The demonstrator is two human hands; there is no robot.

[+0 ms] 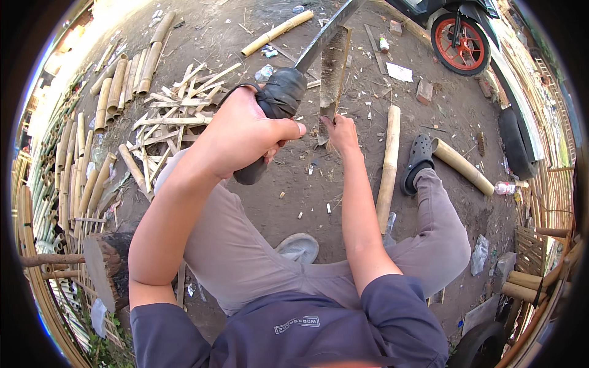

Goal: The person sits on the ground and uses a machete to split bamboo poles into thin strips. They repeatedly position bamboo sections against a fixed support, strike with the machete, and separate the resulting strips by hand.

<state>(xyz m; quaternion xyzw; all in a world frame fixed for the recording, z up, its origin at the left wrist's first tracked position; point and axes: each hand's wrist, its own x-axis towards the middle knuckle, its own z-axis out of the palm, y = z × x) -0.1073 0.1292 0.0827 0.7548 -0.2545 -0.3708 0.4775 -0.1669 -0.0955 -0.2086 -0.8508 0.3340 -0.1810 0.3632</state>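
Observation:
My left hand [245, 132] is closed round the black-wrapped handle of a machete [328, 34], whose blade slants up and away to the right. In my right hand [342, 134] is the near end of a split bamboo piece [335, 70], pinched and pointing away from me. The machete blade overlaps the far end of the bamboo in view; whether they touch I cannot tell. Left of my hands, a heap of split bamboo strips [184, 101] lies on the dirt. A bamboo pole section [389, 165] rests to the right of my right forearm.
Several cut bamboo tubes [119, 83] lie at the left. Another bamboo section [461, 165] is beside my right shoe [418, 161]. A motorbike wheel [460, 44] with a red rim stands far right, near a brick [424, 91]. A log block [107, 270] sits by my left elbow.

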